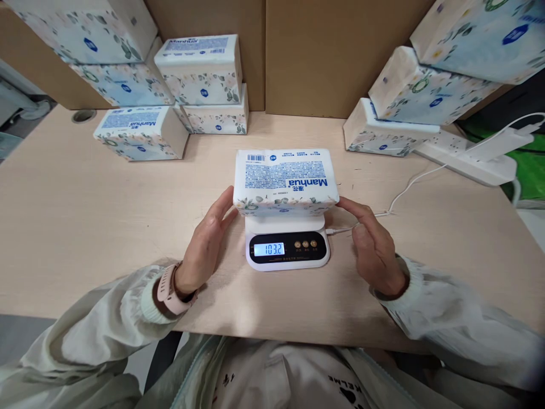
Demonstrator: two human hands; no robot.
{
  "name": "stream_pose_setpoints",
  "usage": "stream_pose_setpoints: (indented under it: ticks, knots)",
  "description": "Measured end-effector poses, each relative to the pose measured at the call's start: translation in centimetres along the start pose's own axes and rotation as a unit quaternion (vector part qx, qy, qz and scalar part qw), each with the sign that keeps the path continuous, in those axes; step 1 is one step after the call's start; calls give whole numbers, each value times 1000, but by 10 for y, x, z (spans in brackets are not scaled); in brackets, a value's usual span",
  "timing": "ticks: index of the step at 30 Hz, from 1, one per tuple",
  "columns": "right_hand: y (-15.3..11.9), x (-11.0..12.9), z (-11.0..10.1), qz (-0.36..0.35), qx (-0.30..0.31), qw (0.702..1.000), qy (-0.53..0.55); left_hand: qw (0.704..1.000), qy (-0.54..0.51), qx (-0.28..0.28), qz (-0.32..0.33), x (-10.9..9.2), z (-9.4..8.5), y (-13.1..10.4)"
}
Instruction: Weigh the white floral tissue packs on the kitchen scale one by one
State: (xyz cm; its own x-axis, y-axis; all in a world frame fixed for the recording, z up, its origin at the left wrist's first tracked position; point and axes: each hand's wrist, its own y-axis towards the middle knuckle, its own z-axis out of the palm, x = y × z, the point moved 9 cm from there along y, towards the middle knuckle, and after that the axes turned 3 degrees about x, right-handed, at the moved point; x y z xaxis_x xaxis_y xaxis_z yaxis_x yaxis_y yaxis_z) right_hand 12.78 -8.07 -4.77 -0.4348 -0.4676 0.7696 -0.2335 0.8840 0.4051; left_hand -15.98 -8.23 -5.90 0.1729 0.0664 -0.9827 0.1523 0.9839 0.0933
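Observation:
A floral tissue pack [283, 179] marked Manhua lies on a white digital scale [287, 250], whose lit display reads about 103.2. At the pack's left end is my left hand [206, 241], its fingertips at the lower left corner and a pink watch band on the wrist. My right hand [372, 247] is on the other side, with its index finger stretched to the pack's lower right corner and the other fingers curled beneath. Neither hand is wrapped around the pack; both have their fingers apart from the palm.
Similar tissue packs stand in stacks at the back left [200, 85] and back right [426, 91]. A white power strip [472, 156] lies at the right. A thin white cable [400, 196] runs to the scale. Brown cardboard [340, 57] borders the table's back.

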Motion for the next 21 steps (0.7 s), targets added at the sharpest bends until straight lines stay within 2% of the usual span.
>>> stream_pose_setpoints:
  ticks: [8,12,21]
  knots:
    - [0,2,-1,-6,-4,1000,-5,1000,5,4,29,-2,-2,-2]
    - [0,-1,0,15,0,1000,-12,999,8,-22,36,-2,-7,-3]
    - [-1,1,-6,-19,-30,999,-17,998,-8,-58,31,-4,-11,-1]
